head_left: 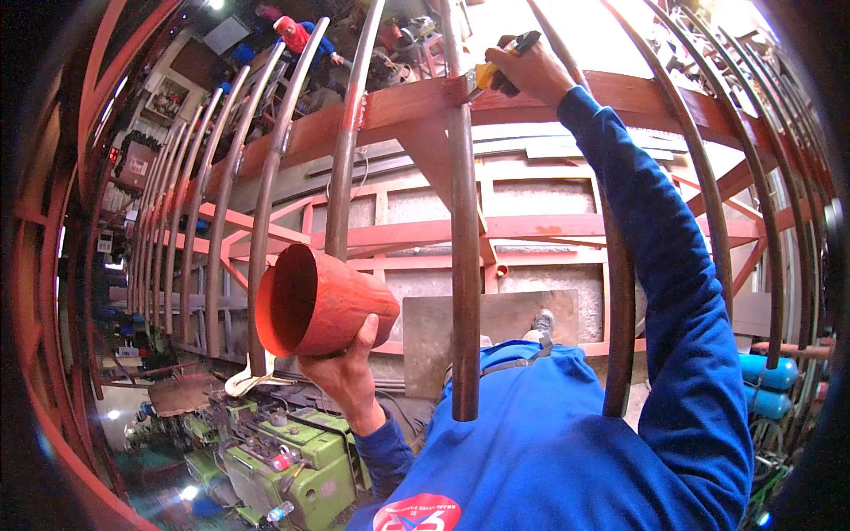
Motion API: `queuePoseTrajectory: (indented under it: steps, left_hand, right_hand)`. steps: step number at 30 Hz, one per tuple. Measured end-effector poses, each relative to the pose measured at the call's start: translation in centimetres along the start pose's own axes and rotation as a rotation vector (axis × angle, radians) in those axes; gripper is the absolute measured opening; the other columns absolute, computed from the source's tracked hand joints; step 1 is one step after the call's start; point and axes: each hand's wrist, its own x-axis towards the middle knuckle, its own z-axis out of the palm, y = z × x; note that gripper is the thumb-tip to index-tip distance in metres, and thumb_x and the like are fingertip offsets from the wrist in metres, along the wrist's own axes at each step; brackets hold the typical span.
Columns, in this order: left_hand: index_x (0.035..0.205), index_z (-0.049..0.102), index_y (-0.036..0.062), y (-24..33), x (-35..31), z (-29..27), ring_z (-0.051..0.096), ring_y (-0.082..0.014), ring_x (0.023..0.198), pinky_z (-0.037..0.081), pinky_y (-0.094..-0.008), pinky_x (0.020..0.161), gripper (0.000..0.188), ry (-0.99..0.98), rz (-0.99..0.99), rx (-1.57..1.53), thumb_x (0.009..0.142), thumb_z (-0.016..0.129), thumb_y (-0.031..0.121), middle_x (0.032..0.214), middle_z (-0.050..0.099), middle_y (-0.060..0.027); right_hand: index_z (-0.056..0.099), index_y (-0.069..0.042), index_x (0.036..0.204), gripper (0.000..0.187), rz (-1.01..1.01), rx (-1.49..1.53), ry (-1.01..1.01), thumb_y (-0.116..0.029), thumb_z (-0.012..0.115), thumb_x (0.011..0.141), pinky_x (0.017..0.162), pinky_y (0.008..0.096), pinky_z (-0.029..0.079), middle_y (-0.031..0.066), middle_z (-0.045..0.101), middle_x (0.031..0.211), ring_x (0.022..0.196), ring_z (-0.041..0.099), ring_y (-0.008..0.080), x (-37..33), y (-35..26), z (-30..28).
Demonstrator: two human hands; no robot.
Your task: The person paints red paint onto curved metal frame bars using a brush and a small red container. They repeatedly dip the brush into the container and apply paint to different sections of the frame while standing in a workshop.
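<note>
1. Against the red beam (403, 106), a yellow-and-black brush (485, 74) is gripped by the right hand (534, 71), its head directed at the joint with a metal bar (463, 265); contact cannot be confirmed.
2. Left of that bar, a red container (354, 296) is grasped from beneath by the left hand (345, 370), tilted, its mouth turned leftward.
3. Further bars (343, 177) are ranged along the beam on both sides.
4. At lower left, a green machine (305, 469) is noted; at lower right, blue cylinders (768, 372).
5. At upper left, a person (326, 42) in a red head covering is observed.
</note>
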Motion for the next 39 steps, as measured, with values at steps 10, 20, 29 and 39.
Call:
queuePoseTrajectory:
  steps: [10,20,29,39]
  left_hand:
    - [0.126,0.046,0.0005,0.2,-0.5,-0.3,0.055,-0.0237,0.108,0.041,-0.0391,0.099,0.077,0.037,0.03,-0.05,0.059,0.081,0.014,0.12,0.054,-0.0113]
    - [0.126,0.046,-0.002,0.2,-0.3,-0.5,0.056,-0.0234,0.104,0.044,-0.0376,0.095,0.076,-0.022,0.025,-0.007,0.061,0.082,0.013,0.118,0.055,-0.013]
    - [0.126,0.047,-0.0005,-0.4,0.3,0.3,0.055,-0.0261,0.106,0.041,-0.0401,0.098,0.074,-0.06,0.093,-0.081,0.061,0.079,0.015,0.118,0.056,-0.0128]
    - [0.127,0.045,-0.0004,0.3,0.0,0.9,0.054,-0.0258,0.108,0.042,-0.0396,0.097,0.075,-0.059,0.107,-0.038,0.062,0.079,0.016,0.121,0.053,-0.0131]
  right_hand:
    - [0.065,-0.003,0.088,0.027,0.321,0.174,0.124,-0.029,0.056,0.087,0.055,0.027,0.054,0.0099,0.066,0.074,0.061,0.065,0.0162,-1.2,-2.4,-0.2]
    - [0.065,-0.001,0.08,0.032,0.317,0.113,0.09,-0.032,0.059,0.082,0.058,0.033,0.052,0.0142,0.065,0.071,0.064,0.065,0.0223,-1.2,-1.2,-1.1]
    - [0.064,-0.007,0.086,0.02,0.178,0.145,0.201,-0.024,0.062,0.076,0.061,0.038,0.05,0.0136,0.061,0.074,0.068,0.064,0.026,-2.0,1.5,-0.2]
    - [0.064,-0.008,0.092,0.024,0.171,-0.016,0.165,-0.028,0.065,0.078,0.061,0.0356,0.052,0.0111,0.063,0.079,0.071,0.063,0.0239,-1.7,2.7,-0.5]
